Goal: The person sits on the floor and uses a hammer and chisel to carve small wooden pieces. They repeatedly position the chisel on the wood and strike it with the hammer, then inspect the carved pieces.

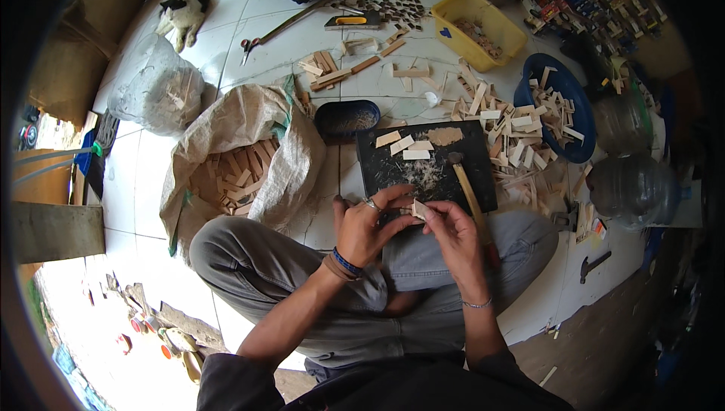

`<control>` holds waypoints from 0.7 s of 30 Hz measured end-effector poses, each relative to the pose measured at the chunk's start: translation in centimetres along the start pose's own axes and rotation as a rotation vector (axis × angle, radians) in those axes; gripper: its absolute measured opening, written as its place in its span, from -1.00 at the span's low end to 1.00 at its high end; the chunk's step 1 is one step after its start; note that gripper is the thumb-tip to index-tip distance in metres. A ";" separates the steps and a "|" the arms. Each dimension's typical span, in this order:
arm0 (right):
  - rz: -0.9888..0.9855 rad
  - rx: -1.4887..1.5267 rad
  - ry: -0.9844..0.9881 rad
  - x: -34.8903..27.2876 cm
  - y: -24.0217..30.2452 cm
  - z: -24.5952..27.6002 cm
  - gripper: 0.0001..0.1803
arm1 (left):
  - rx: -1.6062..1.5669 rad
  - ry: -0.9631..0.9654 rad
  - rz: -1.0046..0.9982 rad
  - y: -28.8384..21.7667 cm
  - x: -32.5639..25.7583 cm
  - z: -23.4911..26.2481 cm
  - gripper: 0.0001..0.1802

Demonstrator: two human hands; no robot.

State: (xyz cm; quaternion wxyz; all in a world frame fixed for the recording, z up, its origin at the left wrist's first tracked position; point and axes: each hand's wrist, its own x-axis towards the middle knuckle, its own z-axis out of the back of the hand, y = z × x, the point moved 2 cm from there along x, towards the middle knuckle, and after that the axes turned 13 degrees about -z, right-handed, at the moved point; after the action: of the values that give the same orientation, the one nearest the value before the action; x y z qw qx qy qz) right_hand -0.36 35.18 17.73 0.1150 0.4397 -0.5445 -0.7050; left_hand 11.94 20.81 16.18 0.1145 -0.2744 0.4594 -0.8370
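Above my crossed legs, my left hand (372, 222) and my right hand (451, 231) meet around a small pale wood piece (418, 209). Fingers of both hands pinch it, and part of it is hidden behind them. Just beyond lies a black board (377, 169) strewn with shavings. Several small wood pieces (402, 144) rest on its far half, beside a brown patch (444, 136). A hammer (470, 198) with a wooden handle leans across the board's right side, its head on the board and its handle end by my right knee.
A woven sack (294, 177) of wood pieces stands left, with a dark blue tray (326, 119) beyond it. Loose wood pieces (521, 128) heap up beside a blue basin (526, 79) at right. Farther off are a yellow tub (444, 9), scissors (249, 47) and a cat (185, 15).
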 end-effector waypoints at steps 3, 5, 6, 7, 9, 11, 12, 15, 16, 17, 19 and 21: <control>0.001 0.005 -0.003 0.0 0.0 0.1 -0.75 | -0.039 0.010 -0.011 -0.2 0.0 0.1 -0.48; -0.014 0.013 -0.012 0.1 0.0 0.2 -0.75 | -0.070 0.000 -0.013 -0.2 0.1 0.1 -0.47; -0.004 0.011 -0.004 0.1 0.0 0.2 -0.75 | -0.079 -0.010 -0.008 -0.1 0.2 0.1 -0.45; -0.010 0.003 -0.005 0.1 0.0 0.2 -0.75 | -0.087 -0.021 -0.003 -0.1 0.2 0.1 -0.44; -0.004 -0.021 -0.018 0.1 0.1 0.0 -0.74 | -0.087 -0.042 -0.013 0.0 0.1 0.0 -0.45; 0.013 -0.062 -0.048 -0.1 0.2 -0.1 -0.73 | -0.079 -0.058 -0.019 0.0 0.1 0.0 -0.46; 0.023 -0.070 -0.048 -0.1 0.3 -0.2 -0.74 | -0.073 -0.063 -0.021 0.1 0.0 0.0 -0.47; 0.016 -0.113 -0.053 -0.1 0.6 -0.1 -0.74 | -0.064 -0.060 -0.016 0.1 0.0 0.0 -0.47; 0.009 -0.113 -0.050 -0.1 0.8 0.0 -0.74 | -0.062 -0.055 -0.013 0.1 0.0 0.0 -0.47; -0.016 -0.122 -0.066 -0.1 0.8 0.0 -0.73 | -0.064 -0.057 -0.025 0.1 0.1 0.0 -0.47; -0.004 -0.109 -0.045 -0.1 0.9 0.0 -0.74 | -0.067 -0.062 -0.048 0.0 0.2 0.1 -0.46; -0.007 -0.109 -0.053 -0.2 0.9 -0.1 -0.74 | -0.104 -0.049 -0.084 -0.1 0.2 0.2 -0.48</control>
State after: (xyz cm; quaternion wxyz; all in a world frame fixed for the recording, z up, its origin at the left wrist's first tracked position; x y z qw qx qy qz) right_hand -0.49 34.89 18.64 0.1219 0.4158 -0.5067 -0.7453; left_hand 11.90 20.64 16.47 0.0759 -0.3195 0.4873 -0.8091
